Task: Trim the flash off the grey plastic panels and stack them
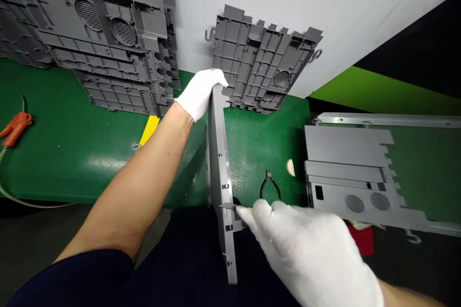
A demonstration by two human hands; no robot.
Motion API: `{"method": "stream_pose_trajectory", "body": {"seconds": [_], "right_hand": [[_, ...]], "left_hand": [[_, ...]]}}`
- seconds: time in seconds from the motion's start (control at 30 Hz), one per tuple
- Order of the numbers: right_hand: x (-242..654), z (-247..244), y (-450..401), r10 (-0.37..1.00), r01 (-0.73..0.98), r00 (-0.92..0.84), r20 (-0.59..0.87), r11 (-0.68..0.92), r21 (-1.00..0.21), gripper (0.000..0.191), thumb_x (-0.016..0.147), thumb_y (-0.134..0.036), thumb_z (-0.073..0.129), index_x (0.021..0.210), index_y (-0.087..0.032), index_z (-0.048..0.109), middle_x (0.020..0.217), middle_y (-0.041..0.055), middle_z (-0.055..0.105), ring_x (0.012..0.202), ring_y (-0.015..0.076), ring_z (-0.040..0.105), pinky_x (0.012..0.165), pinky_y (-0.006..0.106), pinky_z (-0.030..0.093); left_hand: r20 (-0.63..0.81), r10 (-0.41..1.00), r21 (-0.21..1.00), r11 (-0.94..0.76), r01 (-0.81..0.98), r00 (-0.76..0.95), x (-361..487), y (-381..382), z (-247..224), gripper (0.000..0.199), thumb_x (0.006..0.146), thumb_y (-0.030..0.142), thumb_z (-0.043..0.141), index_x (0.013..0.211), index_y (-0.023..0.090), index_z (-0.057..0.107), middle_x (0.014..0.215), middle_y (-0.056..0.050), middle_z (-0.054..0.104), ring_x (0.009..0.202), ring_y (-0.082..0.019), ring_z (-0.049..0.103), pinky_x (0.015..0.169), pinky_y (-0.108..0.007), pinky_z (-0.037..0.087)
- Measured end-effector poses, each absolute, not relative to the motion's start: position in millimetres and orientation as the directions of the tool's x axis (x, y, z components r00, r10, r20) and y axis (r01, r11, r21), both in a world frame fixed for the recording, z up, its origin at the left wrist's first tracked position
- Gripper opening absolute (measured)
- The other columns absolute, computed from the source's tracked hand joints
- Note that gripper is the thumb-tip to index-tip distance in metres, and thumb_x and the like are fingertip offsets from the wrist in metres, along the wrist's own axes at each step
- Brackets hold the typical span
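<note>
A grey plastic panel [221, 172] stands on edge in front of me, its narrow side facing up. My left hand [203, 91], in a white glove, is closed round the panel's far end. In a white glove too, my right hand [298, 244] is closed on a small knife, most of whose handle is hidden. The thin blade [227, 206] lies against the panel's narrow edge, between two small dark slots. Black-handled pliers [269, 184] rest on the green table just beyond my right hand.
Stacked grey panels [104, 33] lean at the back left of the green table [108, 153]; another panel [259, 62] leans at the back centre. An orange air gun [16, 129] lies far left. One more panel [345, 153] lies on a metal-edged surface at right.
</note>
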State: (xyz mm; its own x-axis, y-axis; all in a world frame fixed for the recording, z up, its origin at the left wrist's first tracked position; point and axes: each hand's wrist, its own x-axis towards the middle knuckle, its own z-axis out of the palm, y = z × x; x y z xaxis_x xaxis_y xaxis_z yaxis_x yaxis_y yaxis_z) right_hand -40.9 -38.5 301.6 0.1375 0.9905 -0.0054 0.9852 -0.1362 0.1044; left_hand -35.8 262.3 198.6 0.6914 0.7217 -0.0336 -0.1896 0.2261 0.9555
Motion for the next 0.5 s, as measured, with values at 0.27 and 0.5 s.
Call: {"method": "stream_pose_trajectory", "body": {"seconds": [0.27, 0.5], "right_hand": [[-42.5, 299.5, -43.0, 0.985, 0.983, 0.166, -0.038, -0.162, 0.086, 0.046, 0.102, -0.042, 0.044, 0.061, -0.023, 0.048, 0.04, -0.0023, 0.047, 0.033, 0.0121, 0.041, 0.044, 0.033, 0.009], [-42.5, 297.1, -48.4, 0.989, 0.986, 0.141, -0.035, -0.137, 0.092, 0.045, 0.102, -0.042, 0.042, 0.062, -0.023, 0.049, 0.04, -0.0021, 0.045, 0.033, 0.0137, 0.042, 0.042, 0.033, 0.009]], "left_hand": [[0.006, 0.712, 0.961, 0.189, -0.2, 0.702, -34.8, 264.1, 195.3, 0.019, 0.068, 0.016, 0.062, 0.055, 0.018, 0.048, 0.056, 0.002, 0.045, 0.058, -0.011, 0.044, 0.061, -0.029, 0.039], [-0.006, 0.713, 0.964, 0.189, -0.185, 0.701, -33.7, 263.1, 198.5, 0.024, 0.067, 0.017, 0.066, 0.053, 0.017, 0.047, 0.056, 0.002, 0.046, 0.058, -0.011, 0.045, 0.061, -0.028, 0.04]]}}
